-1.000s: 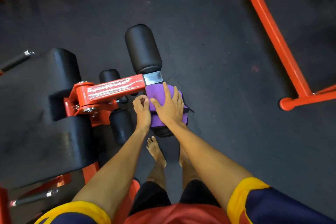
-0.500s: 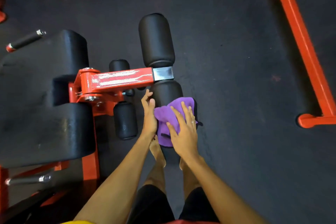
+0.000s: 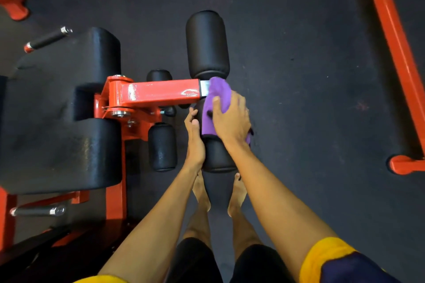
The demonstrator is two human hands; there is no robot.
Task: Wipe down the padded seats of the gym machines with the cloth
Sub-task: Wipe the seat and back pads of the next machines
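A purple cloth (image 3: 218,94) lies over the near black roller pad (image 3: 217,156), close to the orange arm (image 3: 158,93) of the gym machine. My right hand (image 3: 231,119) presses down on the cloth with its fingers spread over the fabric and curved round the pad. My left hand (image 3: 194,138) rests flat against the left side of the same roller, fingers pointing away from me. A second roller pad (image 3: 207,43) sits beyond the arm. The machine's large black padded seat (image 3: 62,122) is to the left.
Two smaller black rollers (image 3: 162,146) sit under the orange arm. Handles (image 3: 47,39) stick out at the left. An orange frame (image 3: 395,37) of another machine runs along the right on the dark rubber floor. My bare feet (image 3: 236,193) stand just below the roller.
My right hand has slid the cloth along the roller away from me, up to the orange arm. My left hand stays on the roller's left side.
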